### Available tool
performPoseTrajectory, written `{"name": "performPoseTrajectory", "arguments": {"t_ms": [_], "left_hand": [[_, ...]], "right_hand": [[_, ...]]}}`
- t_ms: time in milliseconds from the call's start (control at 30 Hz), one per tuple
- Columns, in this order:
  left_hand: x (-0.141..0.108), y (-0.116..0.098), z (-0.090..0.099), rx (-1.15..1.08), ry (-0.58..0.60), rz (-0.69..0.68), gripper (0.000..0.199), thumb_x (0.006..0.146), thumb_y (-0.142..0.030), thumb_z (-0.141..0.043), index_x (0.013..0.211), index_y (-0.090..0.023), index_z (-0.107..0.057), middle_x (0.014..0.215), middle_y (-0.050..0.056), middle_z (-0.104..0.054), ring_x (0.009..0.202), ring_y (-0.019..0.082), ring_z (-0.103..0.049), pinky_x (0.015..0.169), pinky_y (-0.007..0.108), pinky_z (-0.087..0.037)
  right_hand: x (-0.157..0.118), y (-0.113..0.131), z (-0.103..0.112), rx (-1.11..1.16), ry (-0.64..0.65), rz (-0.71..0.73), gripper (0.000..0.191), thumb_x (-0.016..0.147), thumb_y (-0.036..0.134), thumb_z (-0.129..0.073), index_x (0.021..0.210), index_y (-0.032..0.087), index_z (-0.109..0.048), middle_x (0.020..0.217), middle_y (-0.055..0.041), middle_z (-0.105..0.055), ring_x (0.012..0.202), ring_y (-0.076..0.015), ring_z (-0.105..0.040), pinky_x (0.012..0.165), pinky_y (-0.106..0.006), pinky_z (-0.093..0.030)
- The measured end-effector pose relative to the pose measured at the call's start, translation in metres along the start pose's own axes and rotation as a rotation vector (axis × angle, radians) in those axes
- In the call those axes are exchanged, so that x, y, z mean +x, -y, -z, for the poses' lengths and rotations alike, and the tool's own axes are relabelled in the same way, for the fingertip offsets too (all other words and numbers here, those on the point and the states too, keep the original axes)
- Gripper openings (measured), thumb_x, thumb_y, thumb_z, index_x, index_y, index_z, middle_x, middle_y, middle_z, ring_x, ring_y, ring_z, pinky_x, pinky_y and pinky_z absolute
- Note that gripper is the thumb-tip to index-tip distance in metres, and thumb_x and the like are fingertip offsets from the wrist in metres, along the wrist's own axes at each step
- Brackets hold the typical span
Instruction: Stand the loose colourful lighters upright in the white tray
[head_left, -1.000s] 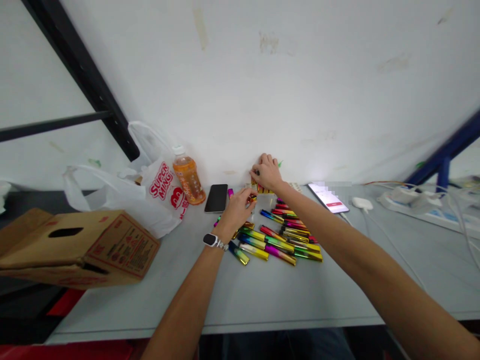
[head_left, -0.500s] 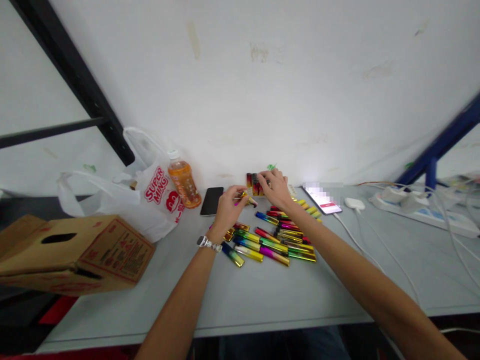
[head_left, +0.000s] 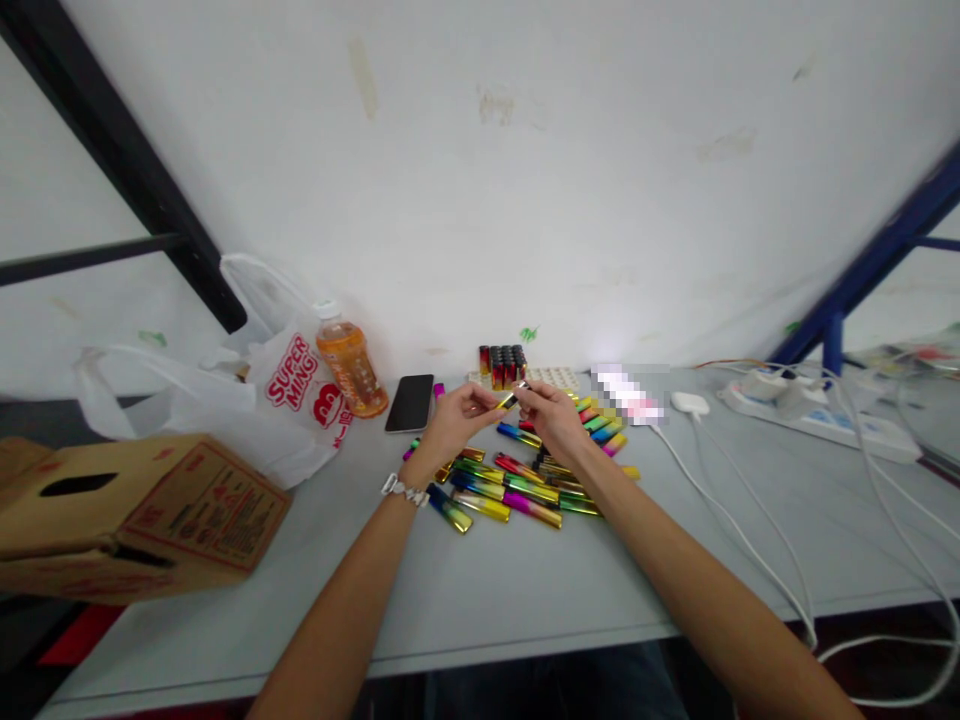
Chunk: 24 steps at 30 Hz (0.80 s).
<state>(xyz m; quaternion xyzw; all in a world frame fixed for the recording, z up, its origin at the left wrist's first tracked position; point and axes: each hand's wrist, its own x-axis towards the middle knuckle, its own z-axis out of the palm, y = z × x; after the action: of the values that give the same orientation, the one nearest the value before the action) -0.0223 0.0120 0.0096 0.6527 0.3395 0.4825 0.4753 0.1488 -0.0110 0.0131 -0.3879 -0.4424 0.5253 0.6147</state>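
Above the pile, my left hand point(head_left: 454, 418) pinches the gold-yellow end of a slim shiny tube point(head_left: 508, 402), whose exact kind I cannot make out. My right hand point(head_left: 551, 412) closes its fingers on the tube's dark upper end. Below and around both hands lie several metallic tubes point(head_left: 531, 508) in fading shades of gold, green, blue, red and purple. Behind my hands, short red-and-gold pieces with black tops point(head_left: 508, 366) stand upright in rows at a pale holed rack point(head_left: 553, 378), partly hidden by my fingers.
Left of my hands are a black phone point(head_left: 409, 403), an orange drink bottle point(head_left: 351, 365), a white plastic bag point(head_left: 277, 410) and a cardboard box point(head_left: 150, 515). On the right lie a lit phone point(head_left: 631, 395), a white charger point(head_left: 689, 403), cables and a power strip point(head_left: 825, 410).
My right hand has come back from the upright black-topped pieces to my left hand and now grips the tube's other end. The view has shifted slightly.
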Motion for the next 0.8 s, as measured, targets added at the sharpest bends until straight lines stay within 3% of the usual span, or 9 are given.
{"name": "performPoseTrajectory", "arguments": {"t_ms": [100,167,233,300,400,467,567,667,800], "left_hand": [[-0.005,0.0,-0.001,0.132,0.14,-0.026,0.035,0.068,-0.038,-0.086,0.084,-0.015,-0.065,0.078,0.001,-0.07,0.073,0.013,-0.065,0.074,0.028,-0.055],[-0.007,-0.005,0.0,0.245,0.144,-0.086,0.025,0.077,-0.037,-0.079,0.082,-0.015,-0.067,0.08,0.002,-0.071,0.074,0.014,-0.065,0.074,0.027,-0.054],[-0.008,-0.011,0.004,0.348,0.057,-0.162,0.022,0.086,-0.036,-0.068,0.077,-0.016,-0.067,0.076,0.002,-0.071,0.071,0.014,-0.065,0.071,0.026,-0.052],[-0.008,-0.015,0.009,0.428,-0.062,-0.228,0.027,0.091,-0.034,-0.059,0.072,-0.016,-0.065,0.07,0.002,-0.07,0.067,0.014,-0.064,0.069,0.026,-0.05],[-0.006,-0.017,0.014,0.538,-0.149,-0.255,0.031,0.093,-0.034,-0.053,0.069,-0.017,-0.062,0.067,0.002,-0.069,0.065,0.014,-0.063,0.068,0.026,-0.048],[-0.006,-0.014,0.014,0.637,-0.138,-0.241,0.031,0.094,-0.034,-0.052,0.069,-0.018,-0.063,0.067,0.001,-0.069,0.064,0.014,-0.063,0.068,0.026,-0.046],[-0.006,-0.008,0.012,0.78,-0.1,-0.209,0.03,0.094,-0.033,-0.052,0.07,-0.019,-0.063,0.07,0.002,-0.07,0.067,0.015,-0.062,0.07,0.027,-0.045],[-0.006,-0.001,0.01,0.861,-0.064,-0.18,0.027,0.094,-0.033,-0.054,0.073,-0.019,-0.064,0.074,0.003,-0.071,0.072,0.017,-0.063,0.073,0.029,-0.045],[-0.005,0.004,0.009,0.882,-0.03,-0.186,0.025,0.094,-0.031,-0.054,0.074,-0.02,-0.064,0.077,0.004,-0.07,0.076,0.018,-0.063,0.077,0.031,-0.045]], "right_hand": [[-0.004,-0.003,-0.003,-0.105,-0.011,0.094,0.038,0.068,0.051,-0.08,0.083,0.019,-0.066,0.072,0.0021,-0.06,0.064,-0.0124,-0.05,0.06,-0.027,-0.041],[-0.008,-0.005,-0.007,-0.138,0.007,0.185,0.038,0.075,0.055,-0.075,0.087,0.021,-0.062,0.074,0.0021,-0.062,0.069,-0.0138,-0.056,0.066,-0.027,-0.045],[-0.014,-0.005,-0.012,-0.121,0.029,0.221,0.038,0.081,0.058,-0.068,0.094,0.024,-0.055,0.072,0.0033,-0.063,0.069,-0.0146,-0.059,0.068,-0.028,-0.048],[-0.019,-0.003,-0.016,-0.097,0.04,0.204,0.039,0.084,0.06,-0.064,0.099,0.027,-0.05,0.065,0.0062,-0.059,0.058,-0.0134,-0.057,0.06,-0.027,-0.048],[-0.025,-0.001,-0.021,-0.054,0.029,0.121,0.043,0.083,0.064,-0.063,0.1,0.027,-0.05,0.053,0.0107,-0.046,0.041,-0.009,-0.038,0.04,-0.021,-0.032],[-0.026,0.001,-0.022,-0.011,0.031,0.027,0.049,0.082,0.071,-0.058,0.091,0.023,-0.055,0.049,0.0104,-0.039,0.037,-0.0072,-0.027,0.035,-0.02,-0.019],[-0.024,0.0,-0.02,0.017,-0.006,-0.112,0.057,0.082,0.074,-0.052,0.066,0.02,-0.053,0.042,0.0089,-0.03,0.035,-0.0061,-0.021,0.036,-0.021,-0.012],[-0.021,-0.002,-0.018,0.01,-0.092,-0.164,0.054,0.086,0.063,-0.049,0.052,0.021,-0.043,0.039,0.008,-0.025,0.034,-0.0059,-0.018,0.036,-0.021,-0.011],[-0.021,-0.005,-0.018,-0.024,-0.12,-0.118,0.047,0.089,0.047,-0.041,0.05,0.023,-0.039,0.04,0.0059,-0.028,0.034,-0.007,-0.02,0.035,-0.021,-0.012]]}}
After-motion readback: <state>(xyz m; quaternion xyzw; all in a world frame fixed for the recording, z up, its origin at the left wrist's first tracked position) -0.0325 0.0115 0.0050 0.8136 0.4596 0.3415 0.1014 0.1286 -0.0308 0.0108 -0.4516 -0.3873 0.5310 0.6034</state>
